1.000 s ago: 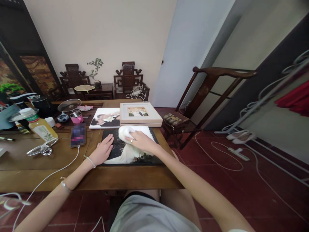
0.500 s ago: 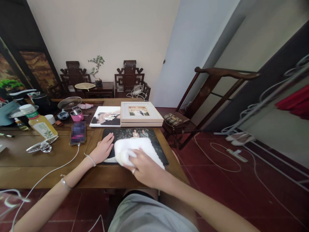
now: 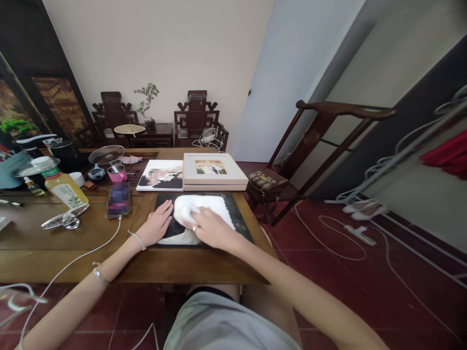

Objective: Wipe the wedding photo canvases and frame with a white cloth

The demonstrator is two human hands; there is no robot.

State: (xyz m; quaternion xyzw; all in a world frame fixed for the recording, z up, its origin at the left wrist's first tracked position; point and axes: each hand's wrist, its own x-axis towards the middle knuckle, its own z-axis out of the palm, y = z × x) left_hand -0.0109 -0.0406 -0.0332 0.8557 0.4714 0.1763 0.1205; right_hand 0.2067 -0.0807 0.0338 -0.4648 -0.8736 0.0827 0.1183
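Observation:
A dark photo print or panel (image 3: 240, 224) lies flat near the table's right end, its picture mostly covered. My left hand (image 3: 157, 224) rests on its left edge with fingers stretched out flat. My right hand (image 3: 209, 227) grips a fluffy white cloth (image 3: 215, 204), bunched under the fingers and spread over the panel's upper middle. Below the cloth, a pale part of the picture (image 3: 182, 237) shows at the panel's lower edge.
Beyond the panel lie a white photo album (image 3: 156, 170) and stacked pale picture frames (image 3: 215, 182). Leftward are a charging phone (image 3: 118, 200), a claw hair clip (image 3: 69, 218), a yellow bottle (image 3: 63, 184) and a pink mug (image 3: 116, 173). A wooden chair (image 3: 314, 138) stands right, holding a checked bag (image 3: 268, 181).
My right hand has slid the white cloth away from me and slightly left, covering the couple at the top and baring the panel's lower part. My left hand has stayed in place.

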